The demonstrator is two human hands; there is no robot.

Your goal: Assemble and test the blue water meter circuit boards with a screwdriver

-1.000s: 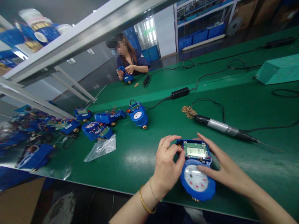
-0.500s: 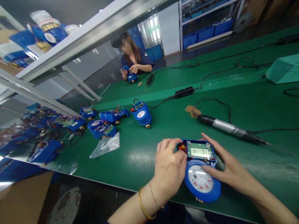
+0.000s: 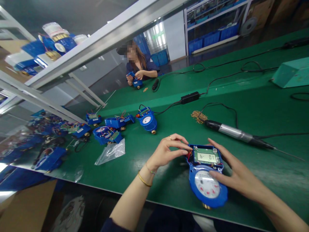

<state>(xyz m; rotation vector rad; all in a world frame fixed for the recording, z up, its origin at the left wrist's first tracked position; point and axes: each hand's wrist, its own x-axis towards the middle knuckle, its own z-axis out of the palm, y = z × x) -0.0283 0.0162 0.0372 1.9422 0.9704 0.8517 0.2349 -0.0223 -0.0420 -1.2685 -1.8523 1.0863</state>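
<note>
The blue water meter (image 3: 208, 177) lies dial-up near the front edge of the green bench (image 3: 149, 177), its electronics housing open and the LCD (image 3: 206, 157) lit. Red wires (image 3: 189, 155) show in the housing's left corner; a hard tug there could pull a joint loose, and a strand left proud of the rim could get nipped. The left hand (image 3: 166, 149) has thumb and index fingertips close together at that corner; whether they pinch a wire, I cannot tell. The right hand (image 3: 230, 170) clasps the meter's right side, fingers spread, thumb on the dial; if that hold slackened, a pull from the left could twist the round body, or even send it towards the edge. Beyond, the electric screwdriver (image 3: 238, 132) lies with its cord looping by a pile of small brass-coloured screws (image 3: 198, 116): a snagged cord could scatter them
</note>
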